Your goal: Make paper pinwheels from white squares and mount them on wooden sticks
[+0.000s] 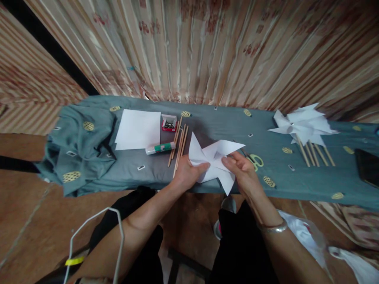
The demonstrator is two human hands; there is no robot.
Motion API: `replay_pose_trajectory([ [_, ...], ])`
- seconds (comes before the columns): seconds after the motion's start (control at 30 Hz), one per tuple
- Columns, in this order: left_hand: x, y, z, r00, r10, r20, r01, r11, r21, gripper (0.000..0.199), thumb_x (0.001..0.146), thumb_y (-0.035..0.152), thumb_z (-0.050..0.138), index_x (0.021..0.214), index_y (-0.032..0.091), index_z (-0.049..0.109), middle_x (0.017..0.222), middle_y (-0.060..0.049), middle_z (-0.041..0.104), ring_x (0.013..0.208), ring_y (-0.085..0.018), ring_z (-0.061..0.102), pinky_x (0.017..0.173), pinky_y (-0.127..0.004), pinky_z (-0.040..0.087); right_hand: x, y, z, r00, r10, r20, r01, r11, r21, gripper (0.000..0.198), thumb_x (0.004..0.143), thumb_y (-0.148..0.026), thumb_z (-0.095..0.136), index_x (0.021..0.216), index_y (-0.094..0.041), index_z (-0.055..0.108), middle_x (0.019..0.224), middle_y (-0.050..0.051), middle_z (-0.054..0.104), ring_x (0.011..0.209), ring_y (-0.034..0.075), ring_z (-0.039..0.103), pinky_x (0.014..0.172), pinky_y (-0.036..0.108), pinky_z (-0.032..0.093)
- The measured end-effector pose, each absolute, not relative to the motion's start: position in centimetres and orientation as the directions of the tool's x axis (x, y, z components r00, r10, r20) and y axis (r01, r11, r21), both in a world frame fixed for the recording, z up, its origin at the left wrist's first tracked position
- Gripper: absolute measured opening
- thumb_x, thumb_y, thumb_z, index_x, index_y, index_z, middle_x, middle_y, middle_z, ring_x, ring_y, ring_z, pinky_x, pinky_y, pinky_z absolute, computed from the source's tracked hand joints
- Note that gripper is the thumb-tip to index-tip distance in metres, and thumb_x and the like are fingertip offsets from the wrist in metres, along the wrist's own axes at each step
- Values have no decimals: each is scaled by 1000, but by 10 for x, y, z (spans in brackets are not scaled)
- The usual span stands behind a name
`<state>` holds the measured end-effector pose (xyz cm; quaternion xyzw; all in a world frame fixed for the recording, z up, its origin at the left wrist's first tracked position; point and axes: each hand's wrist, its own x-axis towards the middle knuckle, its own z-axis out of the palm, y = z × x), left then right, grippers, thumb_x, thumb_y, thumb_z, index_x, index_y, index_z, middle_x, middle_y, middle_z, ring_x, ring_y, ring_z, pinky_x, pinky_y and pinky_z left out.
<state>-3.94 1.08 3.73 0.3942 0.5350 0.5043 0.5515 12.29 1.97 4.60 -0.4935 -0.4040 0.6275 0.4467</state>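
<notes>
A white paper pinwheel (213,153) with pointed blades is held between both hands above the table's front edge. My left hand (189,172) grips its left side, the thumb lying on the folded paper. On the right, my right hand (241,167) pinches the paper near the centre, thumb on top and fingers behind. Green-handled scissors (256,161) lie just beyond the right hand, their blades mostly hidden. Several wooden sticks (180,148) rest on the cloth beside the left hand.
On the cloth-covered table (219,122) lie white paper sheets (138,128), a glue stick (160,148) and a red box of small metal pieces (169,124). Finished-looking pinwheels on sticks (308,122) are piled at the right, near a dark phone-like object (367,165). A curtain (189,51) hangs behind.
</notes>
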Motion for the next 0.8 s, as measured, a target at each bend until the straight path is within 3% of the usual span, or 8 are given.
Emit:
replay_pose_trajectory([
  [0.13,-45,12,36,-97,979,-178,-166,160,973,17,59,26,74,73,17,70,80,-6,77,74,-24,70,72,-34,56,130,33,45,1,978,-210,-258,-203,-945,32,68,-50,78,81,-22,72,77,2,76,64,14,68,60,25,55],
  [0.33,-61,13,42,-140,970,-201,-205,171,964,16,59,29,74,70,18,70,79,-8,76,72,-24,70,70,-35,56,128,43,30,52,977,-209,-214,-193,-958,27,66,-42,82,85,-24,76,82,4,77,69,16,70,68,30,58],
  [0.5,-76,14,49,-163,958,-234,-224,195,955,15,60,25,74,72,17,70,80,-8,77,74,-25,70,70,-34,57,107,43,28,21,969,-247,-235,-235,-943,24,66,-43,81,82,-26,77,80,2,77,70,16,70,72,29,56],
  [0.67,-88,14,49,-206,961,-186,-148,157,976,18,62,28,73,76,17,71,81,-6,77,76,-25,71,69,-33,56,84,41,48,-136,966,-220,-272,-250,-929,46,67,-65,70,86,-23,75,87,6,77,82,25,72,76,38,57],
  [0.8,-93,12,49,-195,973,-125,-68,114,991,21,65,28,71,82,15,73,85,-6,77,79,-24,71,71,-32,56,71,39,61,-203,966,-159,-196,-200,-960,49,59,-56,80,94,-23,71,93,6,77,85,25,72,70,34,57],
])
